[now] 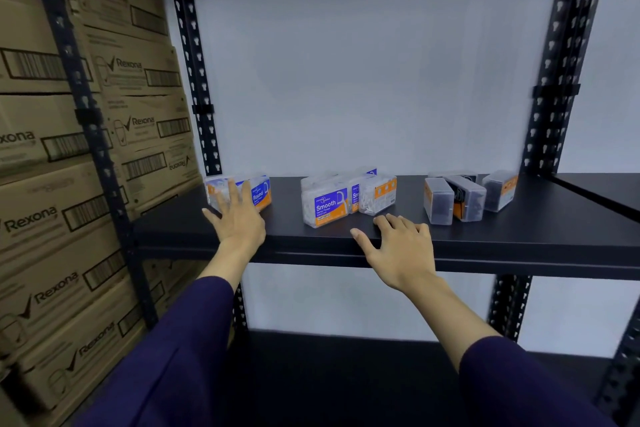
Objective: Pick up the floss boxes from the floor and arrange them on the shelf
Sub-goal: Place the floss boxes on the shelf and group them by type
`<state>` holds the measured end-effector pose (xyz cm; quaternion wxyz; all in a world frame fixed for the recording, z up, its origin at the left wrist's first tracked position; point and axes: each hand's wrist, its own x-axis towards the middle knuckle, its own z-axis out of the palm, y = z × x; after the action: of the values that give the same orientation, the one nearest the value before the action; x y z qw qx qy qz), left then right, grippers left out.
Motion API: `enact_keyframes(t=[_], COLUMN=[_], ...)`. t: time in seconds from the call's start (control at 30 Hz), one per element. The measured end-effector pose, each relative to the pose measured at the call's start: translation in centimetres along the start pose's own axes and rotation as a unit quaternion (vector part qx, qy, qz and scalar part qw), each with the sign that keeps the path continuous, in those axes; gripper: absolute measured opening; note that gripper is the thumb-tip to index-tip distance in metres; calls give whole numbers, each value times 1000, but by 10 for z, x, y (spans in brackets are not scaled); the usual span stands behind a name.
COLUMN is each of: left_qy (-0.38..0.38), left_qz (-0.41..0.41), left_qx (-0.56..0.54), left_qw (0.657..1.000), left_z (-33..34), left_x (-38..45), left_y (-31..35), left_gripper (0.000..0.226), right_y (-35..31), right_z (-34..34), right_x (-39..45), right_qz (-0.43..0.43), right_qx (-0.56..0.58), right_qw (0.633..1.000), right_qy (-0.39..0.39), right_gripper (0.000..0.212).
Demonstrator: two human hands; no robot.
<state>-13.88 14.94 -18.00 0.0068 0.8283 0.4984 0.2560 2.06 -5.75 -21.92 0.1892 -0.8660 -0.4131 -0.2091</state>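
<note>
1. Head view: my left hand (237, 218) lies flat with fingers straight against the front of the "Round" floss boxes (239, 191), which sit at the left end of the black shelf (519, 236), close to the upright post.
2. My right hand (398, 246) rests on the shelf's front edge, fingers loosely bent with their tips on the board, thumb spread to the left; it holds nothing.
3. Just behind that hand stands the "Smooth" floss boxes (327, 206) group, clear packs with blue and orange labels, one pack (377, 196) turned sideways at its right end.
4. Further right, apart from those, is a cluster of dark floss boxes (464, 198), some upright, some angled, touching one another.
5. All three groups stand on the same shelf board.
6. Left of the rack are stacked Rexona cartons (52, 184).
7. Both my arms wear dark purple sleeves (180, 357).
</note>
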Motion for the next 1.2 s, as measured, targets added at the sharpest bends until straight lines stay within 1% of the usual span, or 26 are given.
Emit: enact_keyframes(t=[0.1, 0.17, 0.2, 0.27, 0.33, 0.37, 0.47, 0.53, 0.6, 0.7, 0.77, 0.8, 0.83, 0.93, 1.0, 1.1, 1.2], left_qy=[47, 89, 100, 87, 54, 47, 63, 68, 57, 7, -32, -30, -9, 85, 98, 66, 1], left_qz=[34, 95, 130, 177, 163, 145, 129, 132, 135, 140, 127, 121, 121, 140, 157, 187, 202], left_qx=[67, 86, 62, -24, -97, -111, -93, -84, -79, -71, -88, -106, -129, -176, -176, -171, -166], left_qw=[996, 988, 984, 980, 980, 982, 985, 985, 986, 988, 988, 986, 984, 971, 967, 965, 965], left_z=[2, 3, 5, 12, 20, 24, 32, 32, 30, 24, 17, 14, 10, -3, -8, -3, 19], left_x=[-3, -9, -14, -32, -49, -56, -61, -59, -58, -58, -58, -60, -64, -92, -116, -152, -189], left_y=[3, 6, 10, 20, 30, 33, 35, 35, 35, 33, 32, 31, 31, 38, 46, 60, 73], left_gripper=[66, 56, 51, 44, 40, 40, 43, 43, 43, 45, 44, 43, 40, 27, 25, 24, 27], right_y=[0, 0, 0, 0, 0, 0, 0, 0, -1, -1, 0, 1, 2, 8, 15, 33, 53], right_z=[0, 0, 0, -1, -1, -1, -3, -2, -4, -11, -18, -23, -27, -41, -47, -51, -48], right_x=[-1, 0, 0, 0, -1, -1, -1, -2, -3, -8, -15, -21, -27, -50, -70, -102, -138], right_qz=[-1, -1, -2, -3, -4, -3, -3, -5, -4, -6, -10, -14, -17, -20, -7, 14, 45], right_qx=[0, 0, 0, -1, 1, 2, 1, 1, 12, 42, 70, 83, 91, 102, 108, 98, 95], right_qw=[1000, 1000, 1000, 1000, 1000, 1000, 1000, 1000, 1000, 999, 997, 996, 996, 994, 993, 995, 994], right_qy=[-7, -8, -7, -7, -6, -6, -4, -5, -10, -14, -15, -15, -10, 31, 43, 10, -28], right_gripper=[89, 82, 80, 80, 79, 81, 87, 81, 70, 57, 48, 44, 39, 28, 27, 30, 36])
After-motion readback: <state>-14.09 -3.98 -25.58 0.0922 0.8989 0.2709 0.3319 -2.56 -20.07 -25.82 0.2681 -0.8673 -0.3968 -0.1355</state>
